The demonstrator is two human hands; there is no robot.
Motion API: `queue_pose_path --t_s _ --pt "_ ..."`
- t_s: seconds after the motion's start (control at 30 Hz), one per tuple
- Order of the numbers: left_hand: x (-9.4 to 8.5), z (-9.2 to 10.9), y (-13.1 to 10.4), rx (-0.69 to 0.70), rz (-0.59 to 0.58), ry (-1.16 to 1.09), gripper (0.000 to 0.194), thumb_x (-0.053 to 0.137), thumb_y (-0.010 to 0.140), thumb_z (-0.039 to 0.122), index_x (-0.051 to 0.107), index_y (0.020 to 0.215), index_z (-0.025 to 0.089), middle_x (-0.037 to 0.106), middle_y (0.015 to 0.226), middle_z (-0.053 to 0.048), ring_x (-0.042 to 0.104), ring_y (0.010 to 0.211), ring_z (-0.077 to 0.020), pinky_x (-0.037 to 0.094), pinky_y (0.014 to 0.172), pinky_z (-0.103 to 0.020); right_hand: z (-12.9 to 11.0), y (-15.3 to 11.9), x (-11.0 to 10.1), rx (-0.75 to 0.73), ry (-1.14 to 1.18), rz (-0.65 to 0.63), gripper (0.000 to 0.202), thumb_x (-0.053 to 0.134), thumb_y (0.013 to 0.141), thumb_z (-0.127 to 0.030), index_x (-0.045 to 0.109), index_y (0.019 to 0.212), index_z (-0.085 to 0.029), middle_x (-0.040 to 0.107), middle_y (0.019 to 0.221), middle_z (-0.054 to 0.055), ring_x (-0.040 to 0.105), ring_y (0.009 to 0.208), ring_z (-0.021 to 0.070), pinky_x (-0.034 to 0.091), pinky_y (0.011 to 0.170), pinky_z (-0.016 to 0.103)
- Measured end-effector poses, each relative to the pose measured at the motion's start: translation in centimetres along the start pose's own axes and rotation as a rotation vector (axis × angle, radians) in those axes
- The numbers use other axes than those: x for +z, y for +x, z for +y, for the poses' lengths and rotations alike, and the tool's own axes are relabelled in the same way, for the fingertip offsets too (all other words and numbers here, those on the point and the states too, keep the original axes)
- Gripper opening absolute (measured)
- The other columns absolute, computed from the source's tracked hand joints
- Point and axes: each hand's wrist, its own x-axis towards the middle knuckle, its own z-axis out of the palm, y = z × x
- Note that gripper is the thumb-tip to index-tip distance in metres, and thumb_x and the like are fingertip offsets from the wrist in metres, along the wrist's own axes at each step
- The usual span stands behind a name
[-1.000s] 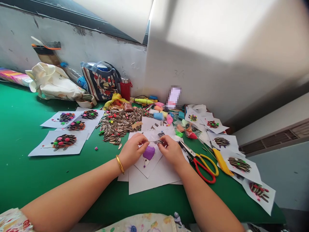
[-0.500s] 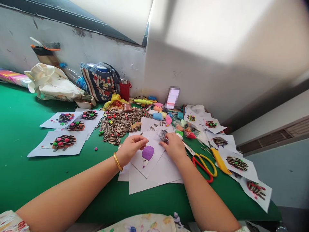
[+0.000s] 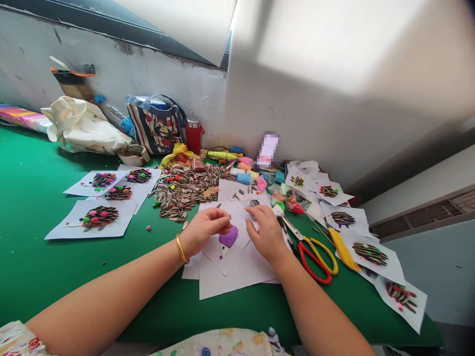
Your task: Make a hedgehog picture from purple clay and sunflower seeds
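A purple clay hedgehog shape (image 3: 227, 237) with a white pointed face and dark dots lies on a white sheet (image 3: 222, 284). My left hand (image 3: 208, 228), with a gold bangle at the wrist, hovers at its upper left edge. Thumb and forefinger are pinched together; whatever is between them is too small to name. On the right, my right hand (image 3: 266, 231) is over the paper with thumb and forefinger apart and nothing visible between them. Just beyond its fingers lies a dark grey lump in clear plastic (image 3: 254, 202), partly hidden.
Behind the hands is a heap of striped sunflower seeds (image 3: 185, 190). Scissors (image 3: 315, 257) and a yellow utility knife (image 3: 343, 251) lie to the right. Seed hedgehog cards (image 3: 92, 220) are on both sides. Clay packets (image 3: 293, 200), bags and a red bottle (image 3: 193, 137) stand along the wall.
My right hand has let go of the grey lump in plastic and drawn toward the purple shape. My left hand has moved slightly right, over the shape's upper edge.
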Motion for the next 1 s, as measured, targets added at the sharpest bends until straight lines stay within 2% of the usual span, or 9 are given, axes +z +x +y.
queue_pose_path --t_s 0.13,0.3,0.4,0.6,0.77,0.87,1.0 --pt "-0.3 -0.3 0.2 0.072 -0.023 0.081 0.039 0.075 0.072 0.051 0.061 0.075 0.015 0.06 0.067 0.001 0.054 0.06 -0.0097 0.046 0.06 -0.024 -1.2 -0.5 0.3 -0.055 0.097 -0.02 0.029 0.054 0.09 -0.022 0.063 0.117 -0.024 0.061 0.107 0.009 0.057 0.102 0.0243 0.049 0.09 0.042" --pt "-0.2 -0.5 0.2 0.013 -0.032 0.028 0.043 0.082 0.066 0.045 0.067 0.091 0.014 0.065 0.082 -0.004 0.059 0.072 -0.0127 0.049 0.07 -0.027 -1.9 -0.7 0.3 -0.075 0.164 -0.025 0.029 0.054 0.091 -0.023 0.062 0.119 -0.024 0.062 0.106 0.009 0.057 0.101 0.0236 0.049 0.089 0.042" --pt "-0.1 -0.4 0.0 0.018 -0.035 0.067 0.043 0.083 0.064 0.045 0.066 0.089 0.014 0.064 0.081 -0.003 0.058 0.069 -0.0123 0.049 0.068 -0.027 -2.1 -0.8 0.2 -0.07 0.212 -0.031 0.028 0.055 0.092 -0.026 0.061 0.12 -0.026 0.063 0.103 0.008 0.058 0.097 0.0225 0.05 0.086 0.041" --pt "0.1 -0.3 -0.3 0.04 -0.119 0.139 0.041 0.079 0.069 0.05 0.062 0.079 0.014 0.06 0.069 0.0 0.058 0.063 -0.0127 0.049 0.062 -0.027 -2.8 -0.8 0.6 -0.078 0.348 -0.062 0.016 0.055 0.094 -0.026 0.068 0.104 -0.025 0.065 0.093 0.005 0.06 0.088 0.0189 0.052 0.079 0.035" --pt "0.1 -0.3 -0.5 0.022 -0.187 0.174 0.04 0.075 0.074 0.05 0.068 0.091 0.014 0.066 0.078 -0.004 0.063 0.068 -0.0156 0.051 0.067 -0.029 -2.9 -0.9 0.8 -0.06 0.367 -0.005 0.019 0.057 0.093 -0.026 0.07 0.106 -0.028 0.059 0.089 0.004 0.059 0.085 0.0185 0.052 0.076 0.034" --pt "0.2 -0.1 -0.5 0.009 -0.174 0.17 0.039 0.074 0.075 0.051 0.067 0.086 0.014 0.065 0.073 -0.003 0.062 0.066 -0.015 0.051 0.066 -0.029 -2.6 -1.0 0.8 -0.053 0.331 0.02 0.023 0.061 0.091 -0.029 0.068 0.112 -0.029 0.056 0.088 0.004 0.057 0.084 0.0185 0.052 0.075 0.035" --pt "0.2 -0.1 -0.6 0.056 -0.124 0.194 0.04 0.072 0.074 0.053 0.061 0.076 0.015 0.06 0.065 0.0 0.061 0.062 -0.0138 0.05 0.062 -0.027 -2.7 -0.9 0.9 -0.068 0.354 -0.008 0.028 0.064 0.089 -0.032 0.065 0.116 -0.029 0.058 0.091 0.004 0.058 0.085 0.0186 0.052 0.077 0.035"
